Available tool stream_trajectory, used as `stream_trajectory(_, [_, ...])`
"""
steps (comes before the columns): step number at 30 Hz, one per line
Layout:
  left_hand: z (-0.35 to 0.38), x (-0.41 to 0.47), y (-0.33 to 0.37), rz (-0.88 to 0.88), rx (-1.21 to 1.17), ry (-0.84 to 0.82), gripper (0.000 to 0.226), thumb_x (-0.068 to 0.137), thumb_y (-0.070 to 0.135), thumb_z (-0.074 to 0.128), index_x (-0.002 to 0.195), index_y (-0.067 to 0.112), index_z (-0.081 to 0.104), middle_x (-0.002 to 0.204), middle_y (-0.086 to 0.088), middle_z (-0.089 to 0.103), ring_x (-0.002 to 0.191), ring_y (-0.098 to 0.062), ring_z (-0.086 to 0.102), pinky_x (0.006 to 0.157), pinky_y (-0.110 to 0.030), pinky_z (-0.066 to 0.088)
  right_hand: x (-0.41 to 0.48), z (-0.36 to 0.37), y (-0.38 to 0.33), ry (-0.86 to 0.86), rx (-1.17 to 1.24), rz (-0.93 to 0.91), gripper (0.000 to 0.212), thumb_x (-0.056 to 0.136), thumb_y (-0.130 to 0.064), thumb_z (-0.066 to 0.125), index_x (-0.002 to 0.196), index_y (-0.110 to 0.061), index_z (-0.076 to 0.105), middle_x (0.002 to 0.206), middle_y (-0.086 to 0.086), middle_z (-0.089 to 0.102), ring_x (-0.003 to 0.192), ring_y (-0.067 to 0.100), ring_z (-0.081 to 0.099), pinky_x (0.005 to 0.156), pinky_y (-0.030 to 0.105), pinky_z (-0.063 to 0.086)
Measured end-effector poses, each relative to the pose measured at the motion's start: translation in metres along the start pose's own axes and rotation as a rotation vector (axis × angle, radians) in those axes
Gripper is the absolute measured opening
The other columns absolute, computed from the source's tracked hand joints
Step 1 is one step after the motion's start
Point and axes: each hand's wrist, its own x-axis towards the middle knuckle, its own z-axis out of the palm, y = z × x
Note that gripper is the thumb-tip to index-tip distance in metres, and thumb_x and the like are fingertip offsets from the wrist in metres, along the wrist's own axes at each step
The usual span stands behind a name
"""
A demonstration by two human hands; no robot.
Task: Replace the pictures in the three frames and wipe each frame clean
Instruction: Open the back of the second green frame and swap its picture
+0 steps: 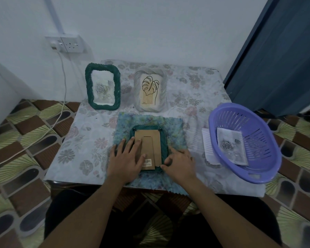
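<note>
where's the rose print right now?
In the head view, the grey rose print lies inside the purple plastic basket at the table's right edge, right of the right hand.

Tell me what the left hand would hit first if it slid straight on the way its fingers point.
The left hand lies flat on the face-down frame's cardboard back, fingers pointing away and slightly right. Sliding on, it would probably first meet the frame's far green rim; beyond stands the white frame.

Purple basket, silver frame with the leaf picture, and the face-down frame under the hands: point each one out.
Purple basket (pixel 268 140): head view, on its slotted inner wall.
Silver frame (pixel 137 90): head view, on its left ribbed border.
Face-down frame (pixel 155 140): head view, on the brown cardboard backing.
</note>
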Motion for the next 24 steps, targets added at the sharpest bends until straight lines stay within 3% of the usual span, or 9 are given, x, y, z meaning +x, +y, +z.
stream_trajectory(6, [-0.001,-0.001,0.001,0.0,-0.005,0.0,0.068,0.092,0.068,0.008,0.154,0.04,0.012,0.163,0.007,0.018,0.151,-0.024,0.01,0.119,-0.051,0.012,0.0,0.006,-0.003,0.012,0.039,-0.025,0.01,0.09,-0.033,0.068,0.084,-0.025,0.07,0.16,-0.013,0.031,0.142,0.024,0.025,0.109,0.042,0.03])
stream_trajectory(14, [0.0,0.0,-0.001,0.003,-0.001,-0.006,0.066,0.095,0.068,0.01,0.154,0.04,0.011,0.164,0.007,0.016,0.151,-0.024,0.009,0.12,-0.051,0.011,-0.003,0.005,-0.005,0.028,-0.141,-0.175,0.013,0.096,-0.027,0.056,0.084,-0.03,0.054,0.164,-0.014,0.02,0.148,0.023,0.015,0.107,0.04,0.025])
stream_trajectory(21, [0.001,0.0,-0.001,0.003,-0.01,-0.01,0.065,0.095,0.068,0.01,0.155,0.041,0.009,0.164,0.008,0.014,0.152,-0.023,0.006,0.12,-0.051,0.009,0.0,0.006,-0.002,0.044,-0.222,-0.281,0.015,0.095,-0.028,0.055,0.084,-0.031,0.065,0.162,-0.014,0.027,0.145,0.024,0.019,0.104,0.042,0.027])
stream_trajectory(24, [-0.001,-0.001,0.0,0.002,-0.012,-0.001,0.066,0.095,0.068,0.009,0.155,0.041,0.008,0.164,0.008,0.014,0.151,-0.023,0.007,0.12,-0.051,0.009,0.008,0.004,0.002,0.0,-0.152,-0.242,0.014,0.092,-0.032,0.058,0.082,-0.033,0.067,0.157,-0.018,0.035,0.142,0.022,0.026,0.103,0.041,0.027])
